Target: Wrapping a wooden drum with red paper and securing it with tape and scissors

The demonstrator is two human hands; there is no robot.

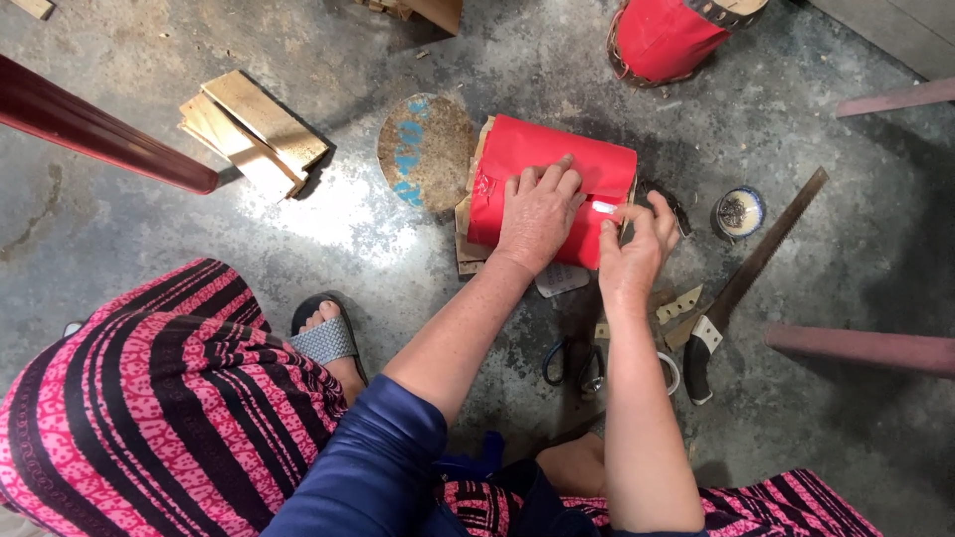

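The red sheet-covered cylinder (550,189) lies on its side on the grey concrete floor (846,249), on top of some flat pieces of brown cardboard (468,239), directly under both hands. The left hand (538,214) lies flat and open on the red surface, fingers stretched toward the far side, palm pressing down. The right hand (635,247) is at the right end of the cylinder, fingers bent and pinching the edge of the red sheet; what exactly is between the fingertips I cannot tell. Just left of the cylinder lies a round rusty metal disc with blue marks (426,151), touching the cardboard. To the right are a small round bowl (739,212) and a long hand saw with black and white handle (741,288), near but apart. Scissors with dark handles (575,363) lie near the right forearm. A stack of wooden boards (254,131) lies well apart at the left, with open floor between.
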